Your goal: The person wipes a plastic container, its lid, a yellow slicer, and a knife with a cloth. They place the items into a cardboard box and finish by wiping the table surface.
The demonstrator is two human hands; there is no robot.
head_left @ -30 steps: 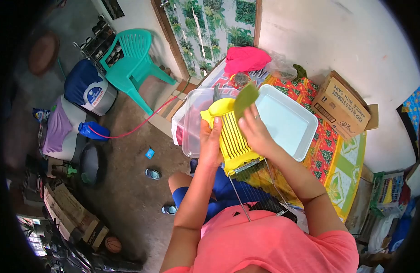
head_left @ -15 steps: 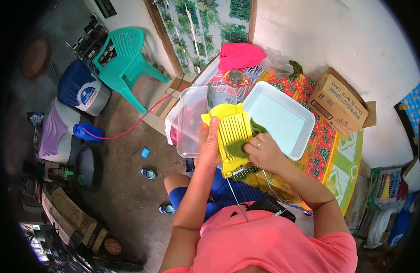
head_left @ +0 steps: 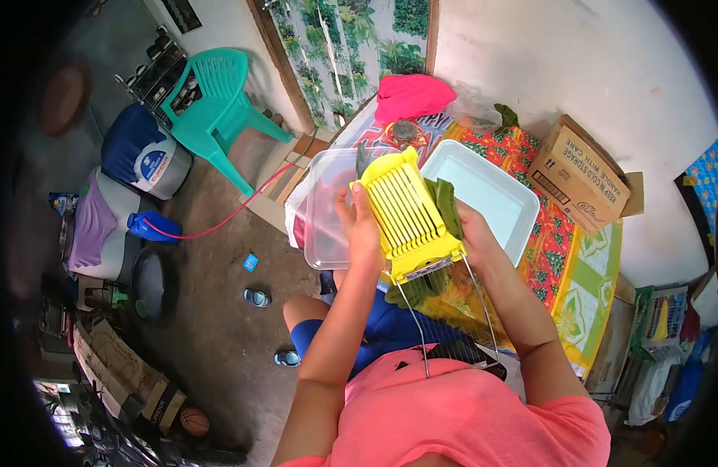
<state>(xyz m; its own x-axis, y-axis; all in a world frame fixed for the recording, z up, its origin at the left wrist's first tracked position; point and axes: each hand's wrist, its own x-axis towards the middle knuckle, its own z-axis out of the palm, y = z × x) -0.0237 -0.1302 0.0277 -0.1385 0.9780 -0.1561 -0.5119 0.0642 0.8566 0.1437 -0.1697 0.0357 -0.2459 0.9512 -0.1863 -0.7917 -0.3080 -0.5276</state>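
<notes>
A yellow slotted slicer (head_left: 406,210) with a hinged wire frame (head_left: 444,311) swung open toward my body is held up over the table edge. My left hand (head_left: 359,222) grips its left side, thumb on the rim. My right hand (head_left: 469,233) is closed at its right side, around a green cloth (head_left: 446,206) pressed against the slicer; part of the fingers is hidden. More green cloth (head_left: 417,289) lies below the slicer. Behind my left hand is a clear plastic container (head_left: 322,206), with a dark blade-like object (head_left: 361,159) at the slicer's upper left.
A white tray (head_left: 522,204) sits on the patterned table cover, right of the slicer. Behind are a pink cloth (head_left: 412,97), a plastic bag (head_left: 474,109) and a cardboard box (head_left: 581,175). A green chair (head_left: 211,117) stands at the left.
The slicer has turned and risen slightly to the right. My right hand has moved from its face to its right edge, and the green piece on the slots is gone from there.
</notes>
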